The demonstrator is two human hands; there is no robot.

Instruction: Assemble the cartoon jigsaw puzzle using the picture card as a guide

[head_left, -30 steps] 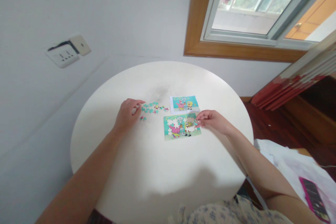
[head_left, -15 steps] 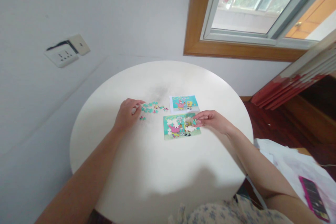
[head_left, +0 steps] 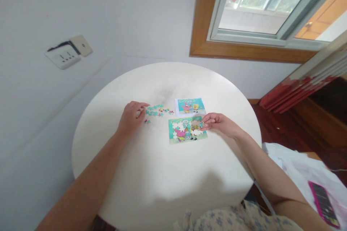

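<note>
My right hand point(head_left: 217, 123) pinches a small puzzle piece point(head_left: 201, 125) over the right edge of a jigsaw puzzle point(head_left: 173, 139). The puzzle is turquoise with cartoon figures, and white gaps show on its left and right sides. Beside a spread of loose puzzle pieces point(head_left: 154, 113), mostly turquoise, my left hand point(head_left: 133, 115) rests on the table with thumb and fingers apart and nothing seen between them. Two more loose pieces point(head_left: 147, 121) lie a little nearer to me. Behind the puzzle lies a reference picture card point(head_left: 191, 106) with the same cartoon figures.
Everything lies on a round white table point(head_left: 146, 173) against a wall. A wall socket point(head_left: 63, 57) is at the left and a wood-framed window point(head_left: 252, 50) at the back right. A pink-edged phone point(head_left: 324, 204) lies on white cloth point(head_left: 292, 162) at the lower right.
My right hand has shifted very slightly at the puzzle's right edge, still with the piece. The left hand and the loose pieces look the same.
</note>
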